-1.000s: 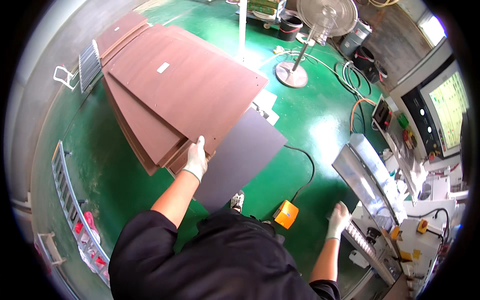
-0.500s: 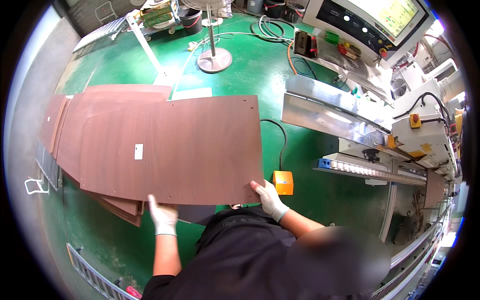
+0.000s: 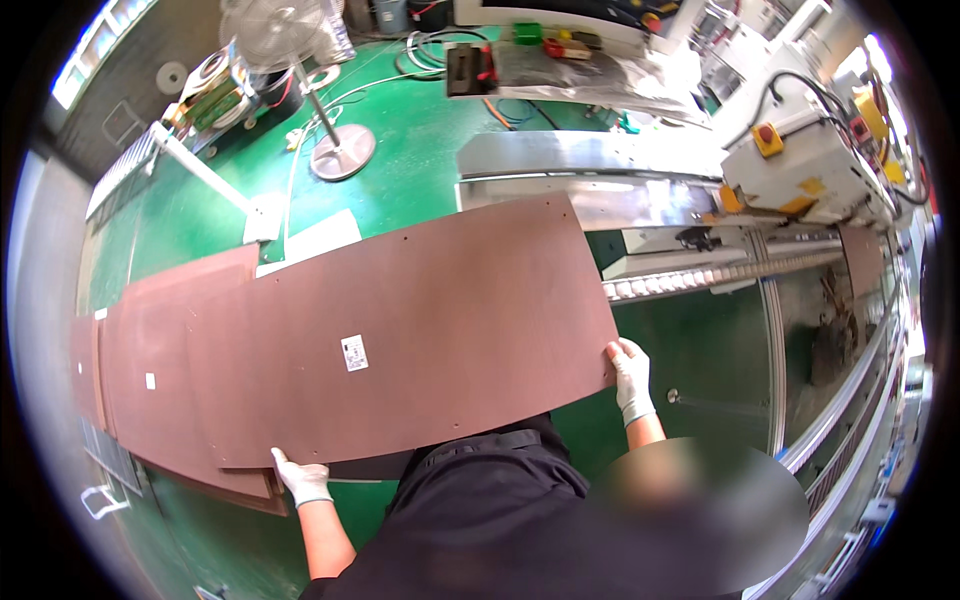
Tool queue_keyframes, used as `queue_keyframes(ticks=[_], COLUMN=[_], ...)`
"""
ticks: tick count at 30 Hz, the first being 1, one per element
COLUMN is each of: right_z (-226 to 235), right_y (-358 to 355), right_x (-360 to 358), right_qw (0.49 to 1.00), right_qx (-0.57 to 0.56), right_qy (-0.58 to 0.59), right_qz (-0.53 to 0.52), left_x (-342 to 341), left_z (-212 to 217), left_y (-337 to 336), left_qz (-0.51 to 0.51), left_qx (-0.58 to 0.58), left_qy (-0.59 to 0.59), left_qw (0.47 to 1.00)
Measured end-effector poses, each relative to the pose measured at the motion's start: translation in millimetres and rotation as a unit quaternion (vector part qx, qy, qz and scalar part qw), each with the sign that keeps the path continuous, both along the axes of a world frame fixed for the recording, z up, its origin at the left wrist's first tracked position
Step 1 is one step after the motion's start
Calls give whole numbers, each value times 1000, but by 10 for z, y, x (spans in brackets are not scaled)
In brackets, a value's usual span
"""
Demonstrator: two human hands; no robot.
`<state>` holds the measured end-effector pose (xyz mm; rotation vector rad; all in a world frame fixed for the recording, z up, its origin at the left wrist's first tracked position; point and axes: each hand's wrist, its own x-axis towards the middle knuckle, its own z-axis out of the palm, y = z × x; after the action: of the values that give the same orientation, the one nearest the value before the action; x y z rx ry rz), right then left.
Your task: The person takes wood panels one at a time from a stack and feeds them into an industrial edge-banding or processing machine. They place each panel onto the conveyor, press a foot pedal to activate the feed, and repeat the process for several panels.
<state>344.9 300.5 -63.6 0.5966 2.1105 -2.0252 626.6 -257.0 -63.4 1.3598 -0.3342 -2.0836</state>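
Note:
A long brown wood-grain panel [image 3: 460, 320] with small drilled holes and a white label [image 3: 354, 353] spans the space in front of my body. My left hand [image 3: 301, 477], in a white glove, grips its near edge toward the left end, thumb on top. At the right end my gloved right hand [image 3: 630, 378] is closed on the near corner, thumb over the face. The fingers beneath the panel are hidden. Under its left part lies a stack of similar brown panels [image 3: 145, 370], and the held panel's left end still overlaps them.
A machine with a metal bed [image 3: 590, 150] and a roller rail [image 3: 700, 281] stands to the right. Its white housing carries a red-and-yellow stop button [image 3: 767, 139]. A pedestal fan [image 3: 342, 153] stands far left on the green floor, near hoses and a white post [image 3: 205, 168].
The held panel has moved right and swung so its right end reaches toward the machine. Both hands moved with it, and my view turned right.

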Motion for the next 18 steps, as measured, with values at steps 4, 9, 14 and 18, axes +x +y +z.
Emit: queue_keyframes(ticks=[4,9,14,18], right_z=[-113,-209,-351,-78], right_y=[508,654,161,286], right_x=[-277,-425,-411,-629], right_qw=[987,897,830,822], right_qx=[28,-314,-489,-480], right_qy=[71,7,-8,-40], right_qz=[-140,-311,-270,-305], left_x=[-477,-984,-1470,-1708], left_z=[99,140,327,467], left_y=[450,1129,1801,2025], left_qz=[-68,-150,-175,-200], left_qx=[43,60,91,108], left_qy=[27,106,96,80], left_qw=[996,981,976,971])
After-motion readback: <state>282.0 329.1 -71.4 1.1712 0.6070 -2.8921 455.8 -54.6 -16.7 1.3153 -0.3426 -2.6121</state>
